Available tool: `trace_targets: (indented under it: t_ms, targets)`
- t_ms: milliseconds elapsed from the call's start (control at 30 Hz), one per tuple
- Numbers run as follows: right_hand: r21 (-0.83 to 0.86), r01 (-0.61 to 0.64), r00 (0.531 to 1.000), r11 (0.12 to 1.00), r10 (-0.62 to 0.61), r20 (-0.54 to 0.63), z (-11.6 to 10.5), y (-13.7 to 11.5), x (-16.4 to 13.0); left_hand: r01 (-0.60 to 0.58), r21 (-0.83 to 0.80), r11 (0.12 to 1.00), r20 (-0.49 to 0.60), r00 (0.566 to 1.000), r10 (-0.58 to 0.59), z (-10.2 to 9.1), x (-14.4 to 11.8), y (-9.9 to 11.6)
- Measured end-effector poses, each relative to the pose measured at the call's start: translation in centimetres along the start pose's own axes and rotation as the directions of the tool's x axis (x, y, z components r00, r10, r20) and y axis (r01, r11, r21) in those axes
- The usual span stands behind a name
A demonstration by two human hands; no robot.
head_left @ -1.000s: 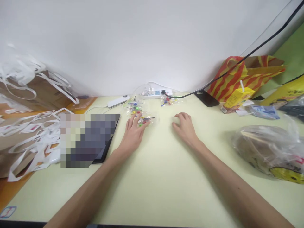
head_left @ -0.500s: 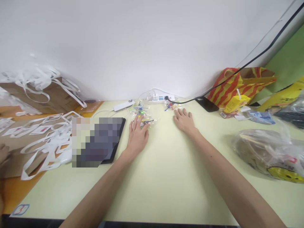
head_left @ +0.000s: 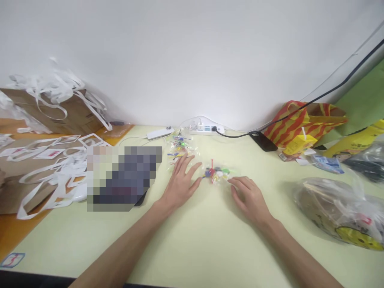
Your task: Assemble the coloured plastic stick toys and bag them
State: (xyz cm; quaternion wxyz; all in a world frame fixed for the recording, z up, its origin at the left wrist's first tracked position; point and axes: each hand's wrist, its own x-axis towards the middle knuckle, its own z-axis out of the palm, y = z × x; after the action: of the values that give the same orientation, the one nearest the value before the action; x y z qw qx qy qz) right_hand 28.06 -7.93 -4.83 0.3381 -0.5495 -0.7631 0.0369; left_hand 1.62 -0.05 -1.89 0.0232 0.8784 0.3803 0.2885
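Observation:
My left hand (head_left: 181, 182) is open, fingers spread, between the dark tablet and a clear plastic packet of small colourful plastic pieces (head_left: 217, 174). Its fingertips reach the near edge of a second clear packet (head_left: 180, 144) holding similar pieces in blue, green and yellow. On the other side, my right hand (head_left: 250, 200) has its fingers stretched toward the first packet, thumb held apart below them. Its fingertips are at that packet's right edge; whether they touch it is blurred. Red, blue, green, white and yellow pieces show through the film.
A partly pixelated tablet (head_left: 141, 176) lies left, beside white straps (head_left: 64, 172). Along the wall are a white phone (head_left: 160, 133), a power strip (head_left: 207, 128) and a black phone (head_left: 262, 141). At right stand a striped bag (head_left: 285, 124), a yellow drink carton (head_left: 300, 146) and a plastic-wrapped bundle (head_left: 324, 212).
One packet has come from beside the power strip toward me, into the space between my hands. My right hand has drawn back nearer; the view has shifted slightly.

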Motion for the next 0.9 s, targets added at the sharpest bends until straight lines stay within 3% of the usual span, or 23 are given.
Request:
trace_targets:
  t_ms: [67,133,233,333,600,767,900]
  targets:
    - [0.099,-0.038,0.992,0.994,0.049,-0.117,-1.0,-0.2,0.0,-0.081,-0.036,0.996,0.058,0.995,0.083,-0.1,-0.1,1.2]
    - [0.168,-0.131,0.975,0.977,0.157,-0.156,-1.6,0.0,0.6,-0.145,-0.08,0.986,0.13,0.979,0.155,-0.1,-0.2,2.1]
    - [0.211,-0.266,0.96,0.941,0.278,-0.028,-1.9,0.7,1.2,-0.187,-0.12,0.975,0.222,0.952,0.21,0.1,-0.3,2.7]
    - [0.199,-0.304,0.951,0.932,0.284,0.126,-2.0,1.1,1.2,-0.177,-0.138,0.974,0.276,0.938,0.21,0.2,-0.3,2.8]
    - [0.168,-0.257,0.958,0.952,0.227,0.177,-2.6,0.4,1.1,-0.183,-0.155,0.971,0.371,0.9,0.229,-0.8,-0.5,2.5]
    - [0.164,-0.159,0.986,0.974,0.148,0.073,-2.6,0.6,1.2,-0.144,-0.115,0.983,0.418,0.891,0.18,-1.7,-0.5,2.5]
    - [0.15,-0.032,0.999,0.988,0.037,-0.033,-1.9,-0.8,0.8,-0.131,-0.12,0.984,0.383,0.908,0.167,-1.7,-0.5,2.9]
